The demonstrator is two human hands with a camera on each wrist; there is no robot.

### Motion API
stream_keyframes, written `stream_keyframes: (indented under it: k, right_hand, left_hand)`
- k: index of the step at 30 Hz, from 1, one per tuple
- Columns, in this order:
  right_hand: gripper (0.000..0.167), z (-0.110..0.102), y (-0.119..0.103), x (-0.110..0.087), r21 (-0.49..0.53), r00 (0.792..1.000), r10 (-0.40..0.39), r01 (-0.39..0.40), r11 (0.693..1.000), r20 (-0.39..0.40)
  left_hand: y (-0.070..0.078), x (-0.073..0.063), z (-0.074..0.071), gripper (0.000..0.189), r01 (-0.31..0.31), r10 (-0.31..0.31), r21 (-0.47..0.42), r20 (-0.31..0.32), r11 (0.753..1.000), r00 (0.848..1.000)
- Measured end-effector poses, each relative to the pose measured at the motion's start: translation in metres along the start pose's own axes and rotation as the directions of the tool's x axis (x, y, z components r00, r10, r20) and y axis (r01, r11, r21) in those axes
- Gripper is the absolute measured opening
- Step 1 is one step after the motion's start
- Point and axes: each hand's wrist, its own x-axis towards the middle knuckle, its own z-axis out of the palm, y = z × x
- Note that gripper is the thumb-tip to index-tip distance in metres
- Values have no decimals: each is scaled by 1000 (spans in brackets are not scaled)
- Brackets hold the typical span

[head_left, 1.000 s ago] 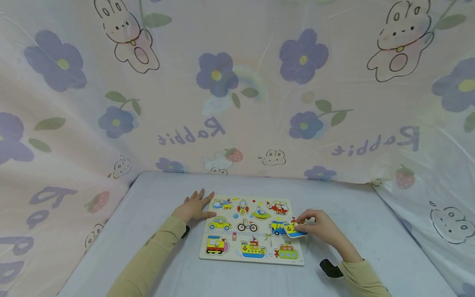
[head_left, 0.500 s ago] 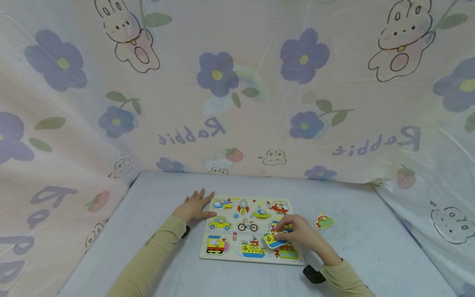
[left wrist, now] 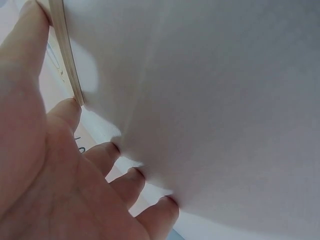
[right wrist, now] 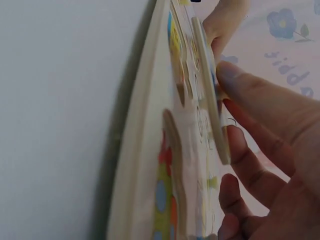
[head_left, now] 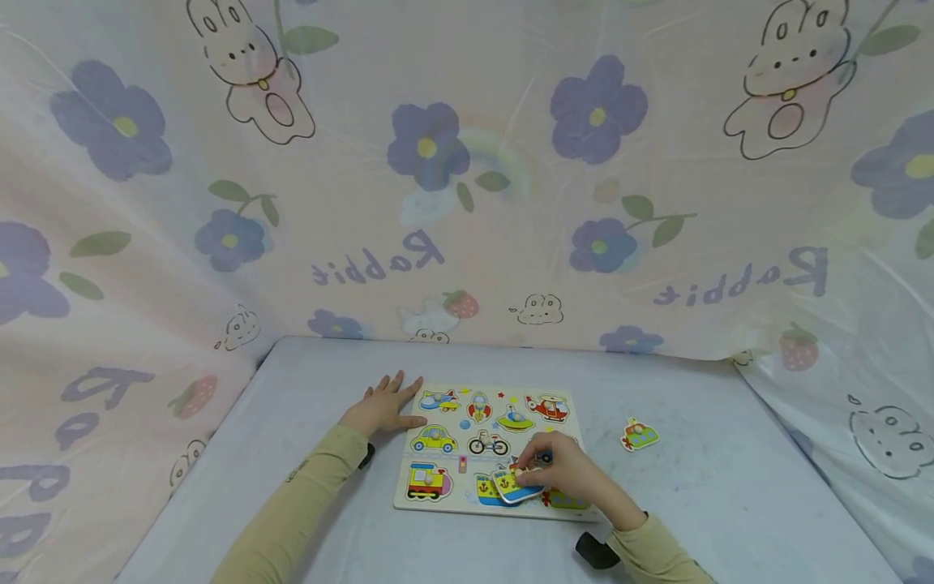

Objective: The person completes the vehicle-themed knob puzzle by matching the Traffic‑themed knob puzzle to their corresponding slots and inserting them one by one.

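Observation:
A wooden vehicle puzzle board (head_left: 474,507) lies flat on the table. My left hand (head_left: 379,412) rests at its left edge with fingers spread; in the left wrist view the thumb and index fingertip touch the board's edge (left wrist: 66,52). My right hand (head_left: 558,466) pinches a yellow and blue ship puzzle piece (head_left: 514,487) between thumb and fingers. That piece is tilted over the board's printed ship recess (head_left: 485,489) and partly covers it. In the right wrist view the ship piece (right wrist: 207,85) stands slightly off the board, seen edge-on.
A submarine puzzle piece (head_left: 640,435) lies on the white table (head_left: 730,487), right of the board. A train (head_left: 426,482), car (head_left: 434,439), bicycle (head_left: 487,443) and helicopter (head_left: 547,408) sit in the board. A rabbit-patterned curtain (head_left: 496,227) hangs behind.
My right hand has carried the ship piece left and toward the front, from the board's right edge to the ship recess. The submarine piece has come into view. My left hand stays put.

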Motion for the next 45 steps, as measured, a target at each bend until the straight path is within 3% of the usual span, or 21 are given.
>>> stream_keyframes:
  k: [16, 45]
  right_hand:
    - [15, 21, -8, 5, 3, 1000, 30, -30, 1000, 3]
    - [15, 30, -16, 10, -19, 998, 70, -70, 997, -10]
  left_hand:
    - [-2, 3, 2, 86, -5, 5, 9, 3, 1000, 1000]
    - [-1, 4, 4, 87, 2, -2, 8, -10, 1000, 1000]
